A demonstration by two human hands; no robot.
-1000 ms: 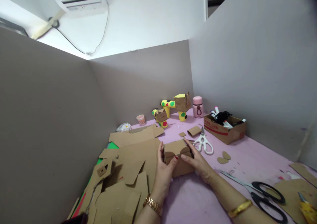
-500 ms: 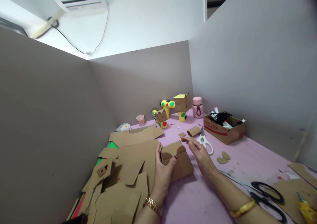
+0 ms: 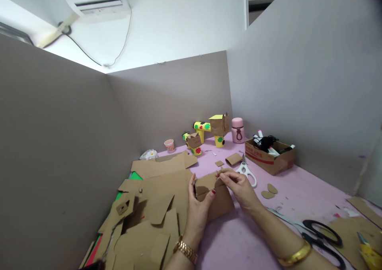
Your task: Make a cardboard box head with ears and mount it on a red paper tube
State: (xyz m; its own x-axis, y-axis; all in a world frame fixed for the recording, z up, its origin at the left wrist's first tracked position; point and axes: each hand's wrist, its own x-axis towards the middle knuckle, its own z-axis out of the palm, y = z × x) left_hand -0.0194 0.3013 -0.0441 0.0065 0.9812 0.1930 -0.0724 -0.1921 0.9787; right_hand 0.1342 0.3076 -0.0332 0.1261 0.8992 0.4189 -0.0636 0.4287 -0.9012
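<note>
A small folded cardboard box (image 3: 216,200) stands on the pink table (image 3: 238,238) in front of me. My left hand (image 3: 197,208) grips its left side, thumb on the front face, fingers wrapped behind. My right hand (image 3: 238,186) is at the box's top right, with thumb and fingers pinched on the top flap. White-handled scissors (image 3: 247,171) lie just beyond my right hand.
Several cardboard sheets (image 3: 149,210) are piled at the left. Black-handled scissors (image 3: 322,234) lie at the right. A carton of markers (image 3: 270,156), a pink flask (image 3: 238,130), yellow paper-tube figures (image 3: 209,132) and a small cup (image 3: 169,144) stand at the back. Grey partitions enclose the table.
My right hand lifted off the box's right side, opened briefly, then came back and pinched the top flap. My left hand stayed on the box.
</note>
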